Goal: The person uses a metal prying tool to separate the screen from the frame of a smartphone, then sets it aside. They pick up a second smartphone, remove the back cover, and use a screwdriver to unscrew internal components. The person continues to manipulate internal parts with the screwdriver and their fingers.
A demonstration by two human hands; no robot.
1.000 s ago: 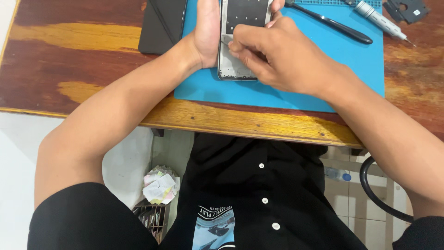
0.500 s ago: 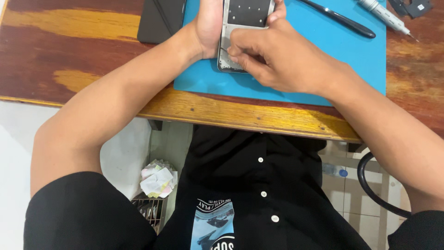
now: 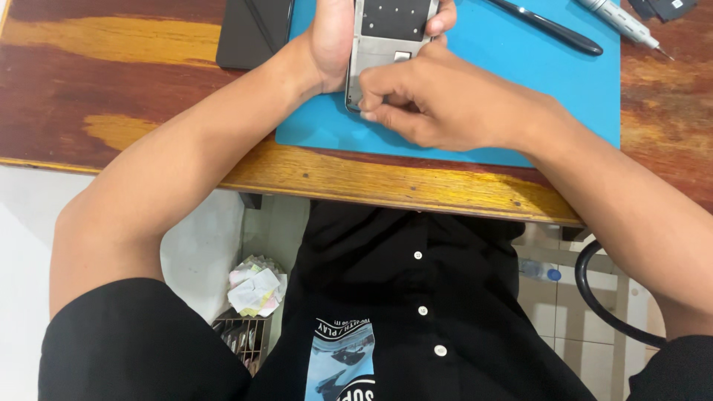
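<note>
Wooden table (image 3: pixel 111 89) took up the top of the view, dark red-brown with yellow worn streaks and a pale front edge. Blue work mat (image 3: pixel 520 82) lay on it, right of centre, running almost to the front edge. Dark flat case (image 3: pixel 249 37) sat on the wood just left of the mat, its right edge touching or overlapping the mat's edge.

No packages or signs on the table. Only label-like item was a blue-and-white print panel on the person's black buttoned shirt (image 3: pixel 416 297), low centre. Crumpled pale paper (image 3: pixel 256 286) sat on a wire basket on the floor under the table, lower left. Black cable (image 3: pixel 601 304) looped at lower right.

Opened phone (image 3: pixel 386 37), grey metal inner frame facing up, lay on the mat at top centre, partly cut off by the frame edge.

Left hand (image 3: pixel 330 41) was wrapped around the phone's left side, fingertips showing over its right edge, gripping it. Right hand (image 3: pixel 445 108) had fingers curled tight, tips pressed together at the phone's lower-left corner; couldn't tell whether anything was pinched between them.

Black stylus-like tool (image 3: pixel 549 28) and grey precision screwdriver (image 3: pixel 624 22) lay on the mat at upper right, well apart from both hands.
</note>
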